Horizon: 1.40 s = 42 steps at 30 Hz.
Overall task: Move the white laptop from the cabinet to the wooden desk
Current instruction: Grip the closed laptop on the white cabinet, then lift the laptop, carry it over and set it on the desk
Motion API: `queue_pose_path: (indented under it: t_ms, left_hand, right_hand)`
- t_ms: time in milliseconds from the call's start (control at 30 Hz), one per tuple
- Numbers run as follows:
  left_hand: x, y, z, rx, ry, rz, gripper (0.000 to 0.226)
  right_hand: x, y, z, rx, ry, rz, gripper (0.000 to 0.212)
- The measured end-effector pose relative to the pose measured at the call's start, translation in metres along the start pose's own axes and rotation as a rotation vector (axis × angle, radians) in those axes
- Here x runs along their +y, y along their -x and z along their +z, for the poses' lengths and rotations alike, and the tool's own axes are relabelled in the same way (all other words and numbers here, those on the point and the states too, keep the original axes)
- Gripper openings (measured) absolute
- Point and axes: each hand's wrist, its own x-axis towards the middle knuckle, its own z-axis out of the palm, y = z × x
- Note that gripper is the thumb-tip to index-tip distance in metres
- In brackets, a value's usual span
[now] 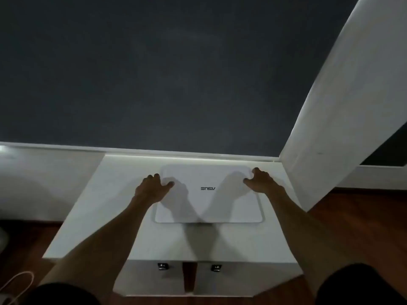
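Note:
A closed white laptop (pixel 209 203) with a dark logo lies flat on top of the white cabinet (pixel 105 205), near the back wall. My left hand (pixel 152 188) curls over the laptop's left edge, thumb on the lid. My right hand (pixel 261 180) curls over its right edge near the far corner, thumb on the lid. Both hands grip the laptop's sides. The laptop still rests on the cabinet top. The wooden desk is not in view.
The cabinet has two doors with dark knobs (pixel 163 266) at its front. A dark grey wall (pixel 176 73) rises behind, and a white pillar (pixel 343 111) stands to the right. The floor is reddish-brown wood (pixel 356 227). A pale cord (pixel 19 282) lies bottom left.

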Motion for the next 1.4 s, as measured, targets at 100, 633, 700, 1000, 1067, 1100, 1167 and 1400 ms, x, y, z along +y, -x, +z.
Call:
queue_pose_path:
  t_ms: [100,633,700,1000,1067,1100,1167,1400]
  left_hand:
    - [-0.006,0.0,0.014,-0.03,-0.002,-0.117,0.081]
    - [-0.002,0.012,0.055,0.022,0.215,-0.304,0.1]
    - [-0.009,0.017,0.057,0.01,0.253,-0.306,0.099]
    - [-0.013,0.04,0.046,0.184,0.389,-0.107,0.067]
    - [-0.007,0.046,0.04,0.256,0.491,-0.055,0.066]
    - [-0.002,0.048,0.036,0.287,0.527,-0.028,0.066]
    - [0.011,0.051,0.027,0.345,0.578,0.021,0.063]
    - [0.071,0.054,-0.025,0.477,0.659,0.215,0.068]
  right_hand:
    - [0.013,-0.001,0.009,-0.131,0.025,0.144,0.057]
    - [0.045,-0.004,0.041,-0.195,-0.482,0.305,0.077]
    - [0.047,0.0,0.046,-0.155,-0.483,0.303,0.083]
    - [0.045,0.035,0.063,0.107,-0.536,0.208,0.091]
    - [0.043,0.047,0.058,0.195,-0.595,0.158,0.087]
    - [0.043,0.052,0.052,0.239,-0.614,0.133,0.084]
    - [0.042,0.061,0.033,0.322,-0.648,0.088,0.079]
    - [0.052,0.097,-0.041,0.58,-0.74,-0.011,0.086]
